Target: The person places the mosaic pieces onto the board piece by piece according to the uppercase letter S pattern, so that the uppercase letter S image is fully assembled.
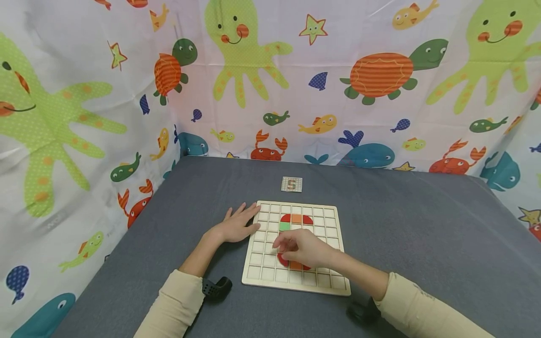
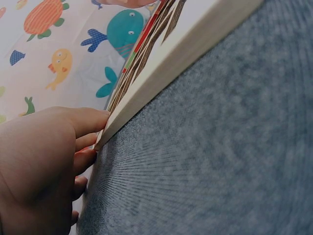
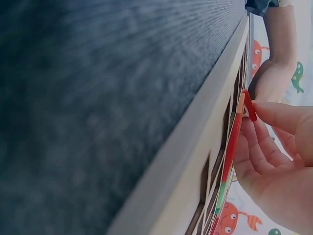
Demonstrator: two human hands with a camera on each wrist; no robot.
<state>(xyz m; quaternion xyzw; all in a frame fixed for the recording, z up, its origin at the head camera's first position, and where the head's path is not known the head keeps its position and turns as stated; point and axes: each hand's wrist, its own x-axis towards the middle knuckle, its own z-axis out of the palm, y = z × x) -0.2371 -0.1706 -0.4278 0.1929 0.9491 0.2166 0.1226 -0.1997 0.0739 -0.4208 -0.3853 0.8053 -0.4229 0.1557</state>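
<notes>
A square wooden grid board [image 1: 256,259] lies on the grey cloth. My left hand [image 1: 236,225] rests at its upper left edge, fingers extended, thumb and fingertips touching the rim. Over the lower middle of the grid, my right hand [image 1: 305,248] pinches a red tile [image 3: 249,105] between thumb and fingers, tilted up beside an orange tile [image 3: 239,104]. At the top of the pattern lie a red tile [image 1: 285,218], an orange tile [image 1: 297,218] and another red tile [image 1: 307,219], with a green tile [image 1: 285,226] below. The right hand hides the pattern's middle.
A small card [image 1: 291,184] showing a gridded S-shaped figure lies behind the board. Grey cloth [image 1: 405,225] covers the table. A white curtain [image 1: 262,47] printed with sea animals hangs at the back and sides. Dark bands [image 1: 217,287] sit by the wrists.
</notes>
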